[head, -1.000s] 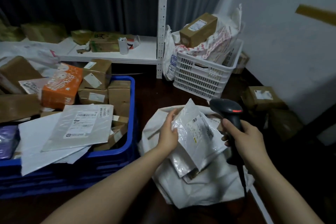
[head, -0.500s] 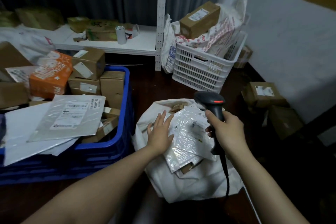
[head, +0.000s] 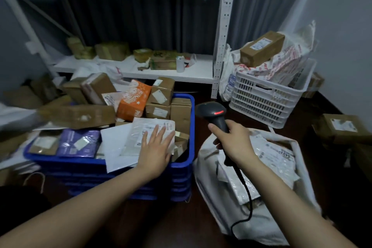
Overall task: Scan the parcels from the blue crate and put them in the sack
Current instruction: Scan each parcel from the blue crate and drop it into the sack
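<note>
Since the earlier frames our left hand (head: 155, 147) has crossed from the sack (head: 211, 197) to the blue crate (head: 80, 162). It now lies flat, fingers spread, on the clear mailer (head: 149, 129) atop the crate's pile. Our right hand (head: 233, 143) grips the scanner (head: 213, 112) by its handle, fingers wrapped round it, over the sack's left edge, with its red light lit. Parcels (head: 277, 159) lie inside the open sack. Boxes (head: 163, 90) fill the crate's far half. Beyond stand a white basket (head: 267, 102) and a shelf (head: 201, 72).
</note>
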